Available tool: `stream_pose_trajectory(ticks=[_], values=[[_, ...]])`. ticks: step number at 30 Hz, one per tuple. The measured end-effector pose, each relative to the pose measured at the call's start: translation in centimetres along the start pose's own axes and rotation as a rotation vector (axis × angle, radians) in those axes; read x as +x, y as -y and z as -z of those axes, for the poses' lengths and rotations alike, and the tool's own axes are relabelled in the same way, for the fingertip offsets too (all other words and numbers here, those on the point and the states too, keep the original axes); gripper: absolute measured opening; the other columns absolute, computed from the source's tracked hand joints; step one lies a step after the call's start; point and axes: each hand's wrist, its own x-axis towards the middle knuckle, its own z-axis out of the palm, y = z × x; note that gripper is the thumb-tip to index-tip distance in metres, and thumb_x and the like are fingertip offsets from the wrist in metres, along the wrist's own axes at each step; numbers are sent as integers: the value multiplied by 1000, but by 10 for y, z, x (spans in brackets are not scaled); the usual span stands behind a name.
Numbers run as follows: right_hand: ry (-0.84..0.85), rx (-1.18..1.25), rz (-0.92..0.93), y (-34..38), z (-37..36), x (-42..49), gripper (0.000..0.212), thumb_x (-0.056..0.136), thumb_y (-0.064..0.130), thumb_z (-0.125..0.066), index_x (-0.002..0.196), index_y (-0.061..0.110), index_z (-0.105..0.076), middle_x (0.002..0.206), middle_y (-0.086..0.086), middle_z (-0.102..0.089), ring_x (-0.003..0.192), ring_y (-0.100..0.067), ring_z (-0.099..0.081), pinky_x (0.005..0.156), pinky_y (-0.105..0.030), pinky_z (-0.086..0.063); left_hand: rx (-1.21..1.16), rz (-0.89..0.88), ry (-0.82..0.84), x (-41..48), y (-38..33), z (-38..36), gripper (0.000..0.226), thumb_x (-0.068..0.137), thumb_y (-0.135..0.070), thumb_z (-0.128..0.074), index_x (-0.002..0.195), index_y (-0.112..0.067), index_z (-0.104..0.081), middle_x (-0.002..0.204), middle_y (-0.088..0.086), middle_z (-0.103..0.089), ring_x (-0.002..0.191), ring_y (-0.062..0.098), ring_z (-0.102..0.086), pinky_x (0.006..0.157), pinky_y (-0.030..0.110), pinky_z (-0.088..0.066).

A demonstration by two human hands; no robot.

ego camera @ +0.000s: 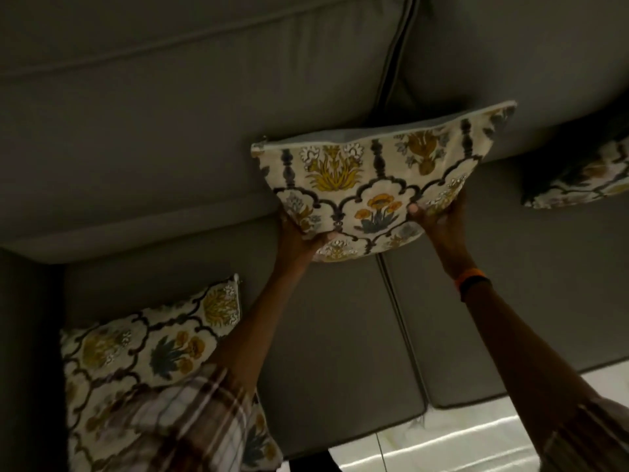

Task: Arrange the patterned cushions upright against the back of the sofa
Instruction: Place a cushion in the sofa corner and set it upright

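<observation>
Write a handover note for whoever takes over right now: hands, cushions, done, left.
Left hand: gripping the lower left edge of the middle cushion.
Right hand: gripping its lower right edge.
Middle cushion: held up at the sofa back, near the seam between the back pads, not yet let go.
Left cushion: lying on the seat by the armrest, partly behind the left sleeve.
Right cushion: at the frame edge, by the back; pose unclear.
Done: none confirmed placed.
Left: set the middle one, stand the left one, check the right.
</observation>
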Motion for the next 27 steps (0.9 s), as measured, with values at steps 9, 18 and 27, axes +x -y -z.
stream_pose_trajectory(ticks=[9, 18, 27], values=[[140, -233, -414, -59, -134, -163, 71, 93, 21, -79, 154, 11, -45, 153, -14, -49, 133, -32, -56, 101, -41, -51, 357, 245, -96, -113, 87, 114, 107, 67, -60, -76, 153, -21, -26, 157, 13, -32, 144, 32, -32, 116, 53, -34], [452, -227, -466, -51, -329, -275, 124, 76, 52, -89, 168, 22, -10, 173, -3, -24, 156, -26, -29, 128, -52, -24, 312, 759, -418, -227, 196, 323, 134, 53, -63, -86, 155, -30, -5, 163, 6, -12, 147, 33, -23, 117, 57, -30], [418, -102, -331, 9, -375, -269, 86, 68, 31, -97, 143, 31, -53, 136, 16, -67, 124, -5, -67, 114, -52, -49, -211, 593, -473, -216, 173, 412, 111, 65, -10, -90, 153, -18, -21, 147, 1, -42, 130, 19, -47, 94, 28, -50]])
